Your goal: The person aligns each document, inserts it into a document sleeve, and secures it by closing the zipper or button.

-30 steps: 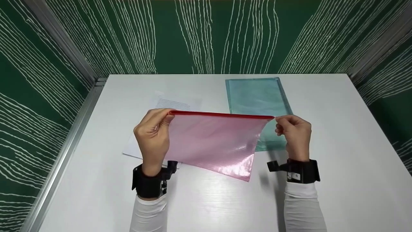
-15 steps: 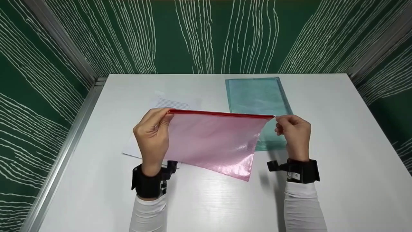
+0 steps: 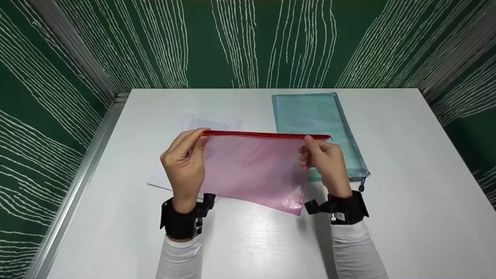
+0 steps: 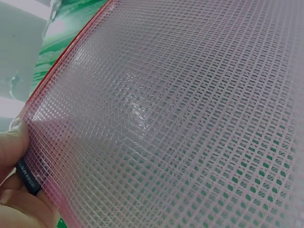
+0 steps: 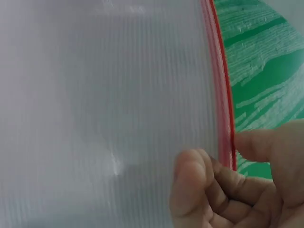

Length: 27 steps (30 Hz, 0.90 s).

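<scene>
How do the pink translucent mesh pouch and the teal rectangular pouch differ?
The pink pouch is held up by the left hand and right hand; the teal pouch lies on the white table. The pink pouch has a bright red edge; the teal pouch has darker teal edging. Both look thin.

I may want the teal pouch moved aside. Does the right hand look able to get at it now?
Probably yes, if the right hand lets go of the pink pouch: the teal pouch lies just beyond, its far part and right edge uncovered.
</scene>
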{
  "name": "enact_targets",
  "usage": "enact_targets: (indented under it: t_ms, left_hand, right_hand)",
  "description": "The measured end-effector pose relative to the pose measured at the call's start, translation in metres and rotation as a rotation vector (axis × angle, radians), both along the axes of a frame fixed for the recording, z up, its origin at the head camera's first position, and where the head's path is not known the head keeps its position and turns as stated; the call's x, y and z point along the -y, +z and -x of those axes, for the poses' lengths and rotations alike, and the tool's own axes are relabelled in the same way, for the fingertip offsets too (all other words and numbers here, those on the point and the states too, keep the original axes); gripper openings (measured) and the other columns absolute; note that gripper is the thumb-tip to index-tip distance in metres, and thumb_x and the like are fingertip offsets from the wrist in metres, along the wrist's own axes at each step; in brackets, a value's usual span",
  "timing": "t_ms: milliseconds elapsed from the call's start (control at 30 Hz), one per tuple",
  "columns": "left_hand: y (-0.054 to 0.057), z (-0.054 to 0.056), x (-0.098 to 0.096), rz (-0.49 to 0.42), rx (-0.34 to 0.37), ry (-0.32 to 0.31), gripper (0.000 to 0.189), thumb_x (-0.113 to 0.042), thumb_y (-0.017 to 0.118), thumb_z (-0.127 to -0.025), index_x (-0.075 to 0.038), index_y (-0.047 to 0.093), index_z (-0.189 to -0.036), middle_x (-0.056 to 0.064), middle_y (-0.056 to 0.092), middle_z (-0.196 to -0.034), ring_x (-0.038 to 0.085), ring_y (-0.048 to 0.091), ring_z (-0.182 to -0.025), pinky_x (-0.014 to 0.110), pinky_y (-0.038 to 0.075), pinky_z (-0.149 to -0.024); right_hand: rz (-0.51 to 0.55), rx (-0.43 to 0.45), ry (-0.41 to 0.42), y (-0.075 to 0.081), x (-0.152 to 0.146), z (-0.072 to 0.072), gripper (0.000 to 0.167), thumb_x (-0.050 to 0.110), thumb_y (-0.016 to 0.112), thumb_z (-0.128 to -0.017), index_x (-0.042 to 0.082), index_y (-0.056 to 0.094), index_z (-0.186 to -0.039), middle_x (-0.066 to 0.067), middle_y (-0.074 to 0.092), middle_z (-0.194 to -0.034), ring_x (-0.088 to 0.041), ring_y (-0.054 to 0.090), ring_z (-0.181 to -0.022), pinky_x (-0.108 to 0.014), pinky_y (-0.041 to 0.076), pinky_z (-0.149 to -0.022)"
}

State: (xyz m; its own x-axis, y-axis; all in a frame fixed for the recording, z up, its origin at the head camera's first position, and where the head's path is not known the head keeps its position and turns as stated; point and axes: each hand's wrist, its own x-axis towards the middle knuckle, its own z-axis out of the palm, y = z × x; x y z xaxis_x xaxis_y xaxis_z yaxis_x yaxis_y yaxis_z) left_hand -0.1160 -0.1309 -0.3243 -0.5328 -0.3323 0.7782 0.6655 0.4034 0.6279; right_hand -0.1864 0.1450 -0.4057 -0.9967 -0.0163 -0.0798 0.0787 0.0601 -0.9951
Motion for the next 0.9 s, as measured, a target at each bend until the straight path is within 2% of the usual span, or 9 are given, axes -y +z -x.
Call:
enact_targets:
  t_ms: [133,267,467,633,733,800,900]
  left_hand:
    - [0.0,-0.002,-0.004,0.004,-0.04,-0.042,0.017,0.014,0.066,-0.074,0.009,0.069,-0.089,0.017,0.067,-0.08,0.019,0.062,-0.07,0.022,0.047,-0.061]
    - [-0.005,-0.001,-0.005,0.029,-0.075,-0.096,0.022,0.015,0.067,-0.072,0.004,0.071,-0.09,0.01,0.068,-0.082,0.017,0.062,-0.07,0.022,0.047,-0.06]
    - [-0.011,0.0,-0.007,0.1,-0.145,-0.172,0.019,0.011,0.068,-0.073,0.001,0.071,-0.088,0.008,0.068,-0.083,0.017,0.063,-0.073,0.023,0.05,-0.062]
    - [-0.01,-0.003,-0.009,0.179,-0.199,-0.284,0.015,0.012,0.065,-0.076,0.004,0.07,-0.087,0.01,0.067,-0.083,0.019,0.064,-0.074,0.025,0.052,-0.065]
    - [-0.008,-0.006,-0.011,0.25,-0.222,-0.354,0.016,0.012,0.063,-0.077,0.004,0.07,-0.088,0.011,0.066,-0.084,0.018,0.063,-0.076,0.024,0.052,-0.066]
    - [-0.007,-0.008,-0.013,0.303,-0.231,-0.395,0.016,0.011,0.064,-0.077,0.003,0.07,-0.09,0.011,0.066,-0.085,0.018,0.062,-0.077,0.024,0.052,-0.067]
    - [-0.006,-0.012,-0.016,0.378,-0.221,-0.445,0.017,0.008,0.066,-0.077,0.002,0.069,-0.092,0.01,0.065,-0.086,0.017,0.062,-0.078,0.023,0.052,-0.07]
  right_hand:
    - [0.061,-0.007,0.144,0.005,0.015,-0.009,0.057,0.046,0.054,-0.088,-0.01,0.063,-0.089,-0.016,0.063,-0.072,-0.024,0.061,-0.058,-0.039,0.053,-0.058]
    - [0.168,0.0,0.278,0.011,0.02,-0.015,0.06,0.046,0.045,-0.093,-0.013,0.06,-0.098,-0.02,0.065,-0.08,-0.027,0.063,-0.061,-0.041,0.053,-0.06]
    - [0.29,0.075,0.391,0.016,0.02,-0.018,0.071,0.051,0.035,-0.094,-0.016,0.055,-0.106,-0.023,0.067,-0.088,-0.028,0.066,-0.065,-0.04,0.054,-0.063]
    - [0.378,0.155,0.42,0.015,0.023,-0.016,0.077,0.053,0.036,-0.094,-0.021,0.05,-0.11,-0.027,0.066,-0.092,-0.032,0.068,-0.069,-0.044,0.053,-0.065]
    - [0.415,0.193,0.4,0.012,0.025,-0.014,0.076,0.052,0.04,-0.093,-0.022,0.051,-0.108,-0.029,0.065,-0.091,-0.034,0.068,-0.07,-0.043,0.054,-0.065]
    - [0.438,0.209,0.373,0.011,0.025,-0.013,0.069,0.049,0.045,-0.092,-0.019,0.054,-0.103,-0.03,0.065,-0.09,-0.034,0.068,-0.069,-0.043,0.054,-0.064]
    - [0.453,0.209,0.327,0.012,0.023,-0.011,0.05,0.039,0.05,-0.093,-0.011,0.057,-0.096,-0.029,0.066,-0.086,-0.034,0.068,-0.068,-0.043,0.054,-0.064]
